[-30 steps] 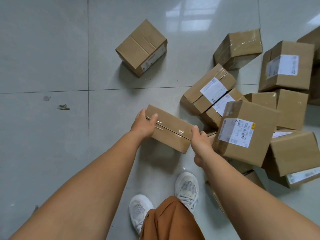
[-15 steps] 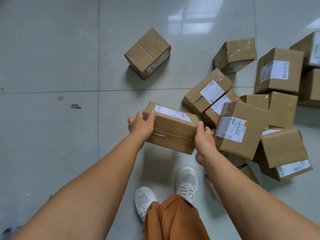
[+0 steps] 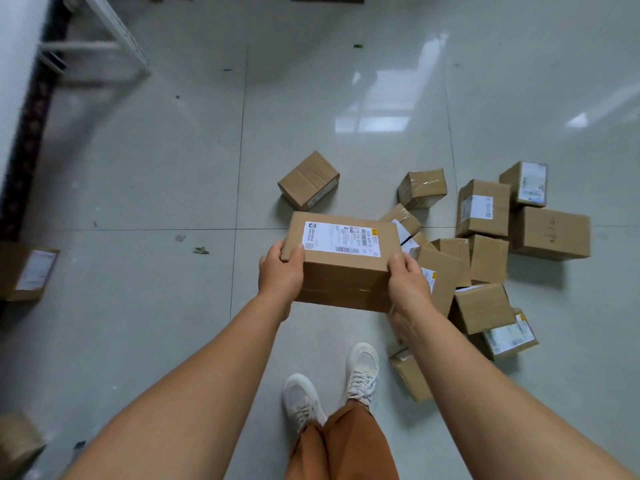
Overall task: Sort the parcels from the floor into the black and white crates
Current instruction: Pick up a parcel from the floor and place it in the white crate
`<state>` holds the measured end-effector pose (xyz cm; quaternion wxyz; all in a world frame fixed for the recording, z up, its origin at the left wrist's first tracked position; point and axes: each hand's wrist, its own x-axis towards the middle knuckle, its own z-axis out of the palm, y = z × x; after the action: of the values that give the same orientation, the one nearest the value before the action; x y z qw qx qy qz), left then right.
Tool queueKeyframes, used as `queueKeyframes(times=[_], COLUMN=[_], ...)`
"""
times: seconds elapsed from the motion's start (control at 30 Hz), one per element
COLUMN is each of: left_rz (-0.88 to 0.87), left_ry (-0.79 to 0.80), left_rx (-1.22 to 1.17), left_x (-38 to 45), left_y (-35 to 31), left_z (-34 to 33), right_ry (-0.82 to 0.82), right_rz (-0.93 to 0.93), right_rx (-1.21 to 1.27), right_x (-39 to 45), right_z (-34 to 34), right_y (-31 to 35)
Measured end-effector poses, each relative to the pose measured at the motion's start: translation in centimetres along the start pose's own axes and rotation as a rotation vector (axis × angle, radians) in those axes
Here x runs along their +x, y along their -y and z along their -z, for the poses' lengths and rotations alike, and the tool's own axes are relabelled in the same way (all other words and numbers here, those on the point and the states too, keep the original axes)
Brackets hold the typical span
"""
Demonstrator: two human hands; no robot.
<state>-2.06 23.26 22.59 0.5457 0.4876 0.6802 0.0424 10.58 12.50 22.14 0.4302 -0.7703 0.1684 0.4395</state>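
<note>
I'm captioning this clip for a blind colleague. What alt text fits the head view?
Seen from above, a person's left hand and right hand hold a labelled cardboard parcel over a grey tiled floor. A heap of similar parcels lies on the right, beyond white sneakers.

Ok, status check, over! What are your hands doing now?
Both hands, left and right, grip one parcel, label up, off the floor. Parcel pile lies right. No crates in view.
</note>
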Motion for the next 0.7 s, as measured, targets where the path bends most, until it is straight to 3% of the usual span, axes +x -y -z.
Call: queueKeyframes(times=[0.53, 0.7], left_rz=[-0.198, -0.265], left_ry=[0.026, -0.025], left_rx=[-0.269, -0.238], left_x=[-15.3, -19.2], left_y=[-8.3, -9.6], left_z=[9.7, 10.6], right_ry=[0.097, 0.132], right_rz=[0.204, 0.313], right_rx=[0.085, 0.002], right_x=[-17.2, -20.1], right_z=[5.6, 6.6], right_y=[8.3, 9.5])
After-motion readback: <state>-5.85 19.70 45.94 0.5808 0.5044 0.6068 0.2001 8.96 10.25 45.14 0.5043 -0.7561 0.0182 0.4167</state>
